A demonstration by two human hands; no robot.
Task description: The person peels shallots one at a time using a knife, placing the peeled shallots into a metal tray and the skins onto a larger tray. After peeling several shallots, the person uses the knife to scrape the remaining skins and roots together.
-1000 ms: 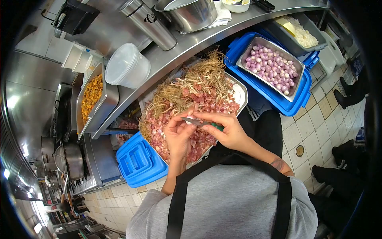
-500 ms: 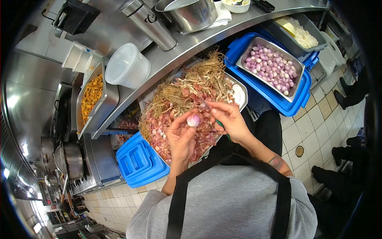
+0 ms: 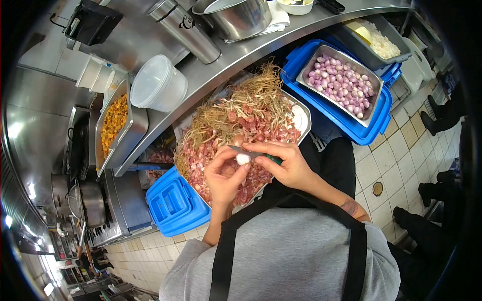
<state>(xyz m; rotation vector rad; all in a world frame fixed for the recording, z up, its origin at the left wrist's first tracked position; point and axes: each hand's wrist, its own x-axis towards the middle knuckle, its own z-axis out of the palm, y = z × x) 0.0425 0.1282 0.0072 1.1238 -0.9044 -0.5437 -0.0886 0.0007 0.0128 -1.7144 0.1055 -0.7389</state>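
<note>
**Inspector:** Report containers, largest first.

**Worker:** One steel counter (image 3: 201,80). Two blue crates: one (image 3: 173,203) under my tray, one (image 3: 346,123) to the right. One tray of peelings (image 3: 303,116) in front of me, heaped with skins and roots. One steel pan of peeled shallots (image 3: 341,84), too many to count. One pan of yellow food (image 3: 114,123), one lidded white tub (image 3: 158,83).

**Inspector:** Hands?

**Worker:** Two, both over the peelings tray. My left hand (image 3: 223,176) has its fingers clamped on one shallot (image 3: 243,159). My right hand (image 3: 286,163) is closed round one small knife (image 3: 246,151), its blade lying against the shallot.
</note>
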